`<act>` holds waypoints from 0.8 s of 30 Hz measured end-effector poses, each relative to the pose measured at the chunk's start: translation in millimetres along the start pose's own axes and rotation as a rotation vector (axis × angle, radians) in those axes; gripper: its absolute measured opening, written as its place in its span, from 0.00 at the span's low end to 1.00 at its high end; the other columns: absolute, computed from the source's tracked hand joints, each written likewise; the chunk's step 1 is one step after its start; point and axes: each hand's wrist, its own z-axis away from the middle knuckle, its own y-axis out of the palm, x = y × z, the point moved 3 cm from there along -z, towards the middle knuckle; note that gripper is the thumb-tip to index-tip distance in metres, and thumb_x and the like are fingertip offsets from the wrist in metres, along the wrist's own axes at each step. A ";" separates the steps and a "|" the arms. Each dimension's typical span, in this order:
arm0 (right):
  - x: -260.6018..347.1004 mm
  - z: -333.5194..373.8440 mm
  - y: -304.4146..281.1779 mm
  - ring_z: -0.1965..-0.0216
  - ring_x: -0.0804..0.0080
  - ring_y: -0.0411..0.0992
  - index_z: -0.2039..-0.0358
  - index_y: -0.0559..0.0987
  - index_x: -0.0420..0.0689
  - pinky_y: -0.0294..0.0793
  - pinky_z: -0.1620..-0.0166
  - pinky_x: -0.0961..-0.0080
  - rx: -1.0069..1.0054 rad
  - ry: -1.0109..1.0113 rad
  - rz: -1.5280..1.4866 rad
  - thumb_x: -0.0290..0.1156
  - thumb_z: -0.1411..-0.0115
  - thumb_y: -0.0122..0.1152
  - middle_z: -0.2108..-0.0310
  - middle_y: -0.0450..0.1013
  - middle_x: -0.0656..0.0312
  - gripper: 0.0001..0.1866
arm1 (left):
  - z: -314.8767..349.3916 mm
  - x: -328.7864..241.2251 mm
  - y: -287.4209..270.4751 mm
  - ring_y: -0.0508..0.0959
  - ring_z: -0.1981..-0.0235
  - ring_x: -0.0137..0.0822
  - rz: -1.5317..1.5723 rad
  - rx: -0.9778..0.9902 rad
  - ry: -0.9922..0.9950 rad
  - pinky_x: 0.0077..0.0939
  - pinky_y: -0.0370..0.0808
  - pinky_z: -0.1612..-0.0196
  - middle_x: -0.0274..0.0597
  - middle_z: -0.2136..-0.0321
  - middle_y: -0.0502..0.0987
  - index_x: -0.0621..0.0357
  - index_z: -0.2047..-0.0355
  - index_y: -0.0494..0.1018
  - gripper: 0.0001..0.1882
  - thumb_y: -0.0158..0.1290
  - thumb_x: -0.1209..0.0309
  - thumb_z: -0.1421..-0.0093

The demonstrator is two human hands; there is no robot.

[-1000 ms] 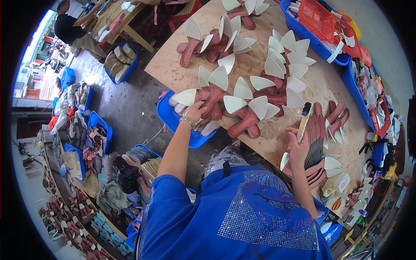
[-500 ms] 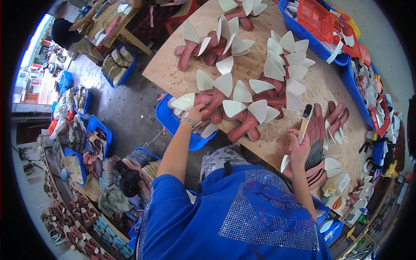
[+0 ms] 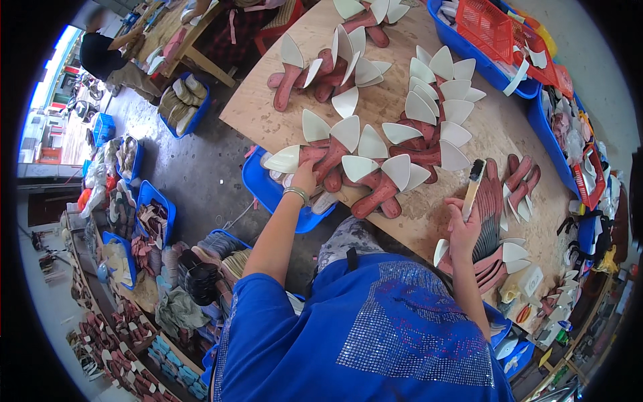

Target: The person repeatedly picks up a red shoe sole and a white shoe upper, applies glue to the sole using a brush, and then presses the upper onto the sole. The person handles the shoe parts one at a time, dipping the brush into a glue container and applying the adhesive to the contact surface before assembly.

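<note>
My left hand (image 3: 305, 178), with a bracelet at the wrist, is at the table's left edge. Its fingers close on a red shoe insole (image 3: 313, 153) whose pointed white toe piece (image 3: 284, 159) sticks out to the left; the fingertips are partly hidden. In my right hand (image 3: 463, 233) is a brush (image 3: 473, 189) with a pale wooden handle, its dark bristles pointing up and away. Just beside that hand lies a fanned stack of red insoles (image 3: 491, 201). Several more insoles with white toe pieces (image 3: 397, 171) lie overlapped between my hands.
The wooden table (image 3: 251, 107) bears further insole clusters (image 3: 439, 114). Beneath its left edge stands a blue bin (image 3: 260, 175). Blue bins with red baskets (image 3: 485, 28) line the right side. A person (image 3: 107, 53) works at another table, far left. Shoe parts fill bins (image 3: 155, 214) on the floor.
The view has shifted slightly. My left hand stays at the same insole, its fingers now less visible. My right hand holds the brush in nearly the same place.
</note>
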 end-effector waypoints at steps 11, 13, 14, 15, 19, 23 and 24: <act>5.1 4.9 -30.1 0.84 0.91 0.58 0.64 0.75 0.41 0.56 0.81 0.90 -0.043 -0.011 0.002 0.23 0.39 0.59 0.71 0.74 0.67 0.03 | 8.9 -9.1 9.5 0.70 0.49 0.54 -0.143 -0.172 -0.061 0.42 0.69 0.47 0.56 0.53 0.70 0.65 0.49 0.66 0.21 0.55 0.73 0.43; 5.5 6.5 -42.3 0.84 0.91 0.58 0.65 0.75 0.41 0.56 0.81 0.89 -0.053 -0.018 -0.002 0.23 0.40 0.59 0.74 0.73 0.69 0.03 | 14.5 -12.8 9.0 0.70 0.49 0.55 -0.134 -0.225 -0.040 0.43 0.69 0.46 0.57 0.53 0.70 0.66 0.49 0.66 0.21 0.54 0.74 0.43; 3.8 7.4 -49.9 0.85 0.91 0.58 0.66 0.75 0.41 0.55 0.81 0.89 -0.069 -0.014 0.001 0.23 0.40 0.59 0.75 0.72 0.69 0.02 | 17.1 -15.0 8.9 0.70 0.49 0.55 -0.129 -0.251 -0.029 0.43 0.69 0.46 0.57 0.52 0.69 0.66 0.49 0.65 0.21 0.54 0.75 0.43; 1.8 8.7 -58.8 0.85 0.91 0.58 0.66 0.75 0.41 0.55 0.81 0.89 -0.086 -0.010 0.005 0.23 0.40 0.59 0.77 0.71 0.70 0.02 | 19.6 -15.9 9.3 0.70 0.49 0.55 -0.139 -0.249 -0.027 0.43 0.68 0.46 0.57 0.51 0.68 0.66 0.49 0.65 0.21 0.53 0.76 0.43; -1.8 15.4 -91.6 0.85 0.91 0.57 0.69 0.75 0.43 0.54 0.82 0.90 -0.150 -0.015 0.031 0.23 0.40 0.60 0.79 0.68 0.71 0.02 | 27.7 -15.8 14.2 0.67 0.46 0.58 -0.187 -0.321 -0.030 0.44 0.67 0.44 0.61 0.48 0.65 0.66 0.45 0.60 0.24 0.50 0.78 0.42; -4.7 27.9 -127.5 0.84 0.91 0.58 0.68 0.74 0.43 0.54 0.82 0.91 -0.235 0.005 -0.051 0.23 0.40 0.60 0.79 0.68 0.71 0.03 | 40.3 -17.1 23.6 0.66 0.46 0.59 -0.152 -0.498 -0.017 0.45 0.66 0.44 0.62 0.48 0.64 0.66 0.42 0.58 0.26 0.49 0.77 0.41; -10.2 31.3 -141.7 0.84 0.91 0.59 0.65 0.75 0.42 0.55 0.82 0.91 -0.240 -0.007 -0.064 0.24 0.40 0.60 0.78 0.68 0.71 0.04 | 45.4 -21.6 24.8 0.66 0.46 0.60 -0.108 -0.498 -0.046 0.45 0.66 0.44 0.62 0.48 0.64 0.66 0.42 0.59 0.26 0.49 0.77 0.41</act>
